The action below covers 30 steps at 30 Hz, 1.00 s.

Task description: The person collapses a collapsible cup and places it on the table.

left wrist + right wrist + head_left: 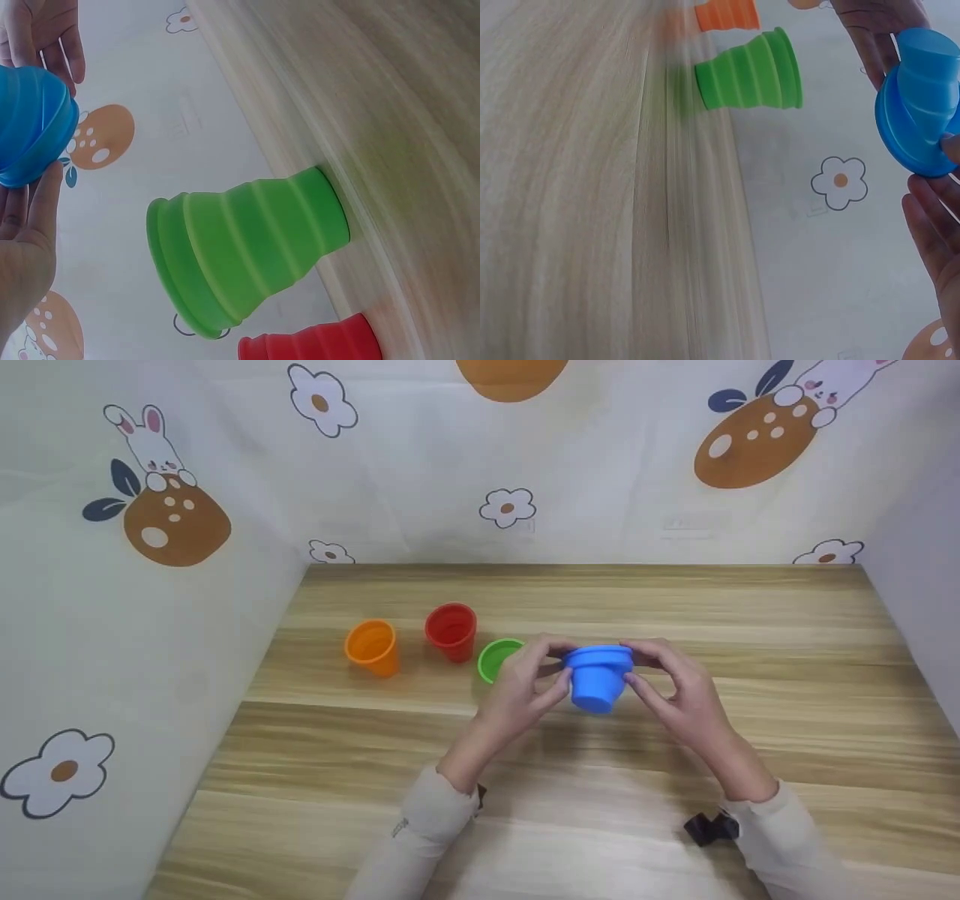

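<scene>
A blue collapsible cup is held up above the table between both hands. Its upper part is folded unevenly, and the narrow base points down in the head view. My left hand pinches the rim side between thumb and fingers. On the opposite side my right hand pinches it likewise, thumb below the rim. The right wrist view shows the cup with a slanting fold near its wide rim. Just left of my left hand stands a green cup, partly hidden by it in the head view.
A red cup and an orange cup stand upright to the left on the wooden table. A patterned wall covering rises behind the table and on its left. Black devices sit at the sleeves.
</scene>
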Each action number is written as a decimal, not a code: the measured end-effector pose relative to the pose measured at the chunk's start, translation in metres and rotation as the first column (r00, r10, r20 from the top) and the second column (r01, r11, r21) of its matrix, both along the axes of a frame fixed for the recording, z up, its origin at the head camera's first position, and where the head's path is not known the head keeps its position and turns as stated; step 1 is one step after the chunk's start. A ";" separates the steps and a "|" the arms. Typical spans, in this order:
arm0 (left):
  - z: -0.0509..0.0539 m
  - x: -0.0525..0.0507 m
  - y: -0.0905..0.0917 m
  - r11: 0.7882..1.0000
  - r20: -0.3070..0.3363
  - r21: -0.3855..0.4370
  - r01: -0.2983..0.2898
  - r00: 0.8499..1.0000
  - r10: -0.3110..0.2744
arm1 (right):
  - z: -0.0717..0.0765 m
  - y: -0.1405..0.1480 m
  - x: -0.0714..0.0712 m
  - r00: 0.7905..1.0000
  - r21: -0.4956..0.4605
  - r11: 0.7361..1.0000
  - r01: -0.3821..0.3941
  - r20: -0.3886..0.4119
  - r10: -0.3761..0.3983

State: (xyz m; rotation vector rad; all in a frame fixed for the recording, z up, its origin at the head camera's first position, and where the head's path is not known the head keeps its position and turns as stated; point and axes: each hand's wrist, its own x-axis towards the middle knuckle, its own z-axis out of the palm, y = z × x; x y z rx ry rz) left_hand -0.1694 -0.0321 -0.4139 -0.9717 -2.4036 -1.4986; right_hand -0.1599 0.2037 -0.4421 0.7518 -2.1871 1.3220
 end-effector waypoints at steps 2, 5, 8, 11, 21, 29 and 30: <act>0.000 0.000 0.000 1.000 0.003 0.000 0.005 1.000 -0.005 | 0.001 -0.001 0.000 1.000 0.001 1.000 0.009 -0.017 -0.009; -0.001 0.000 0.001 1.000 0.015 -0.009 0.014 1.000 -0.014 | 0.001 -0.001 0.000 0.999 -0.002 1.000 0.024 -0.031 -0.024; -0.001 0.000 0.001 0.999 0.026 -0.025 0.026 0.999 -0.025 | 0.000 -0.001 0.000 0.998 0.012 0.999 0.042 -0.053 -0.041; -0.002 -0.001 0.002 0.998 0.035 -0.055 0.035 0.999 -0.033 | -0.001 0.000 0.000 0.995 0.029 0.998 0.059 -0.082 -0.056; 0.001 -0.001 0.006 0.973 0.035 -0.230 0.026 0.999 -0.018 | -0.002 -0.001 -0.001 0.981 0.141 0.986 0.091 -0.181 -0.065; 0.002 -0.001 0.009 0.957 -0.014 -0.292 -0.001 1.000 -0.004 | -0.003 -0.001 0.000 0.981 0.161 0.985 0.065 -0.190 -0.034; 0.002 0.000 0.010 0.957 -0.016 -0.289 -0.002 1.000 -0.003 | -0.003 -0.001 0.000 0.984 0.156 0.986 0.056 -0.178 -0.028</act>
